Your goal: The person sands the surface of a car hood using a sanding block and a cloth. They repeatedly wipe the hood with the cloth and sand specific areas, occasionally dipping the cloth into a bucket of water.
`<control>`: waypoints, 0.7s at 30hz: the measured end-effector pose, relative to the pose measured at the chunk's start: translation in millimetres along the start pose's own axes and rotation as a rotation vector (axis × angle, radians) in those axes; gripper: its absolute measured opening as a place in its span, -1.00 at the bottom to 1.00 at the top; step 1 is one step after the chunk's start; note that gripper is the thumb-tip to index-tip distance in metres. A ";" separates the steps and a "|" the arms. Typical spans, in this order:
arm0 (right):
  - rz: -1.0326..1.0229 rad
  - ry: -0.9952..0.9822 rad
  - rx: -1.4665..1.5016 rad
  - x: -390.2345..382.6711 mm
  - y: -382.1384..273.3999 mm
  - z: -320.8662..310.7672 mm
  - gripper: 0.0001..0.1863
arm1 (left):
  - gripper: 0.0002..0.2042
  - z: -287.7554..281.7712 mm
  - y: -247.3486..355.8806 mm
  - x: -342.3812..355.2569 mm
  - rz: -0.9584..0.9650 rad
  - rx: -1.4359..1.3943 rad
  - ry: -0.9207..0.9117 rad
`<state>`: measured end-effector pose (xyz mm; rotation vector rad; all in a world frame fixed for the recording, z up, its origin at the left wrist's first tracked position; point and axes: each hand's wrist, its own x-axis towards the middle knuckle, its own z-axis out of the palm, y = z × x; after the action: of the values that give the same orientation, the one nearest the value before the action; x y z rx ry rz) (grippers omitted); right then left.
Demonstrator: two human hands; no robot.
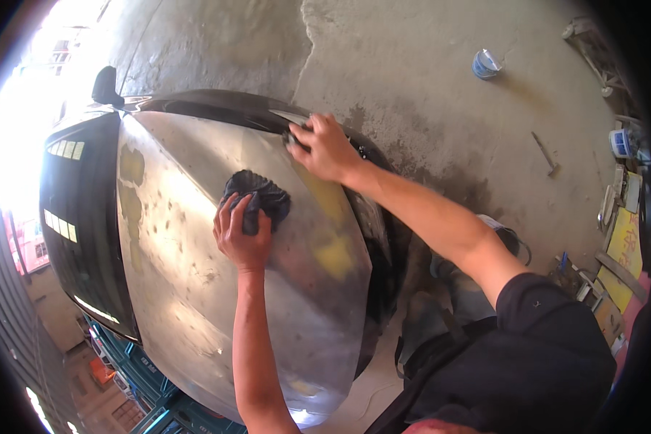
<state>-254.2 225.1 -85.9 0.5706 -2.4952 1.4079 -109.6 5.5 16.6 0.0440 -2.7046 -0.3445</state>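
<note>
A car hood [173,275] fills the middle, sanded to patchy bare metal with yellow and olive patches, beside a dark windshield [79,202]. My left hand [242,231] grips a crumpled dark cloth [264,192] lying on the hood's middle. My right hand [318,148] is at the hood's far edge, near the black fender, its bent fingers on a small dark object [292,134] that is mostly hidden and too unclear to name.
A blue bucket [484,66] and a long thin tool [542,153] lie on the concrete floor [412,65]. Another bucket [620,142], boards and a yellow sign [620,246] line the right side. Teal cases [148,383] sit at lower left. A side mirror [105,87] sticks out.
</note>
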 end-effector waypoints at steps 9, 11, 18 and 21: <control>-0.132 0.001 0.011 17.0 6.0 1.9 -0.48 | -0.63 1.2 2.8 1.6 0.003 -0.014 0.006; -0.215 -0.004 -0.002 -13.0 2.9 -7.5 -0.47 | -0.63 -3.9 -2.0 -3.7 -0.006 0.001 0.001; -0.134 0.027 0.003 26.5 17.0 7.2 -0.50 | -0.62 1.5 1.7 2.6 0.019 -0.013 -0.010; -0.220 0.046 0.016 -12.4 7.3 -2.8 -0.48 | -0.63 -5.1 -5.1 -7.1 0.000 0.012 -0.011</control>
<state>-246.3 233.7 -94.7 0.7806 -2.3058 1.3427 -101.2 0.0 17.0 0.0452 -2.7177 -0.3293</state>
